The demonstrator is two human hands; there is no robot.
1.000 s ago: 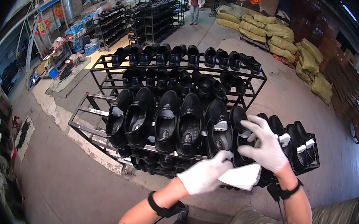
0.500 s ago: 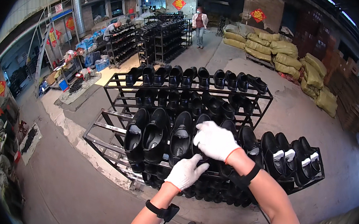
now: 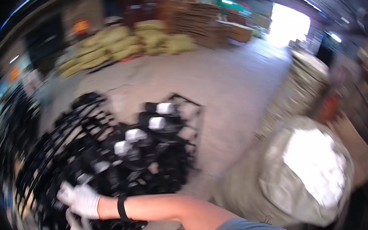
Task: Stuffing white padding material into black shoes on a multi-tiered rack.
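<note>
My right hand (image 3: 80,199), in a white glove, reaches left over the black shoes (image 3: 141,180) on a metal rack (image 3: 194,136). Below it, my gloved left hand (image 3: 81,229) is partly cut off by the lower edge. Motion smears the fingers of both hands, so whether they hold anything is unclear. Both are close to the shoes at the near left part of the rack. White wads (image 3: 136,135) stick out of several shoes toward the rack's far end. To the right stands a big woven sack (image 3: 270,187), its mouth full of white material (image 3: 315,167).
More sacks (image 3: 301,89) are piled beyond the open one, beside brown boards (image 3: 355,146). Yellow-green sacks (image 3: 119,43) and stacked flat cardboard (image 3: 193,21) line the far side. Concrete floor (image 3: 231,93) runs back to a bright doorway (image 3: 289,25).
My view has swung far to the right, bringing the open sack and doorway into sight. The rack and both hands now appear at the lower left, blurred.
</note>
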